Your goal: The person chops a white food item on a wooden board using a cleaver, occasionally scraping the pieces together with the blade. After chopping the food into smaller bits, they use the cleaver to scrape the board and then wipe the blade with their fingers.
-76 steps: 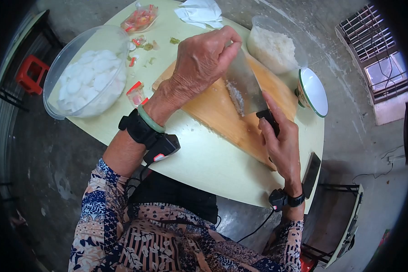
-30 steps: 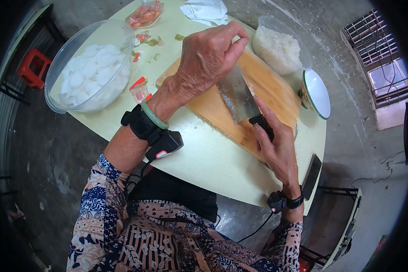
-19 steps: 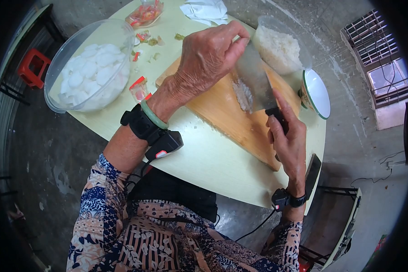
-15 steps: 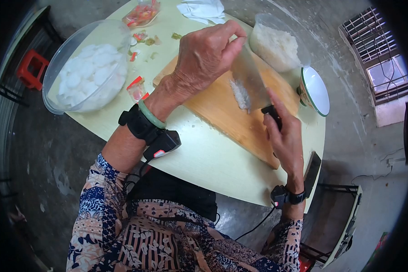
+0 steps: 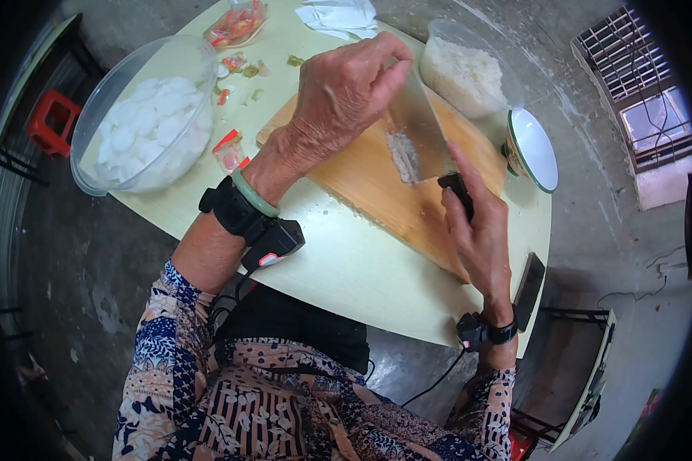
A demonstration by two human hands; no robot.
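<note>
A cleaver (image 5: 428, 127) is held over the wooden cutting board (image 5: 373, 192), its broad blade slanting across the board. My right hand (image 5: 480, 230) is closed around its black handle, with the index finger stretched along the blade's base. At the far end of the blade, my left hand (image 5: 346, 88) is closed, thumb and fingers pinching the tip end. Finely chopped white bits (image 5: 402, 156) lie in a narrow heap right beside the blade. Whether the cutting edge touches the board is hard to see.
Left stands a clear plastic bowl (image 5: 150, 127) of white round pieces. A clear tub (image 5: 465, 77) of shredded white food and a green-rimmed bowl (image 5: 534, 151) flank the board's right side. Red-and-clear wrappers (image 5: 229, 150), a bag (image 5: 238, 24), white paper (image 5: 337, 17) and a phone (image 5: 529, 286) lie about.
The blade has tilted slightly and shifted a little against the white bits. Both hands keep their hold, with the right one marginally to the left of where it was.
</note>
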